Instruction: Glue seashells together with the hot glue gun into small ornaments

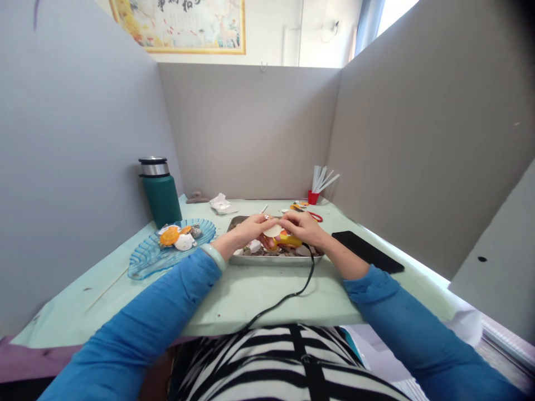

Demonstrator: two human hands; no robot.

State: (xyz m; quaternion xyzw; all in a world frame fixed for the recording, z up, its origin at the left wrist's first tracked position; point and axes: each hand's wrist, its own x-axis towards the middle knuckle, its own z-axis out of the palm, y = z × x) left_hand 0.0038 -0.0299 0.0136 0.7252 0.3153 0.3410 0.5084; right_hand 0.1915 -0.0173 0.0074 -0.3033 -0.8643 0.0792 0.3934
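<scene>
My left hand [254,229] grips a pale, rounded shell [272,231] above the metal tray. The fingers of my right hand [301,224] are pinched together at the shell's upper right edge; whether a small piece is between them is hidden. Just below the hands a yellow glue gun [288,240] lies across the tray, partly covered by my fingers. Its black cord [288,296] runs over the table towards my lap. Brown stones and white shells fill the shallow metal tray [276,260].
On the left, a blue glass dish [144,262] bears orange and white shells, near a green bottle [161,197] and a thin stick [106,289]. A black flat slab [368,250] lies right. Behind are red-handled scissors [316,216], a red cup [312,197] of translucent sticks and crumpled tissue [220,203]. Grey partitions enclose the table.
</scene>
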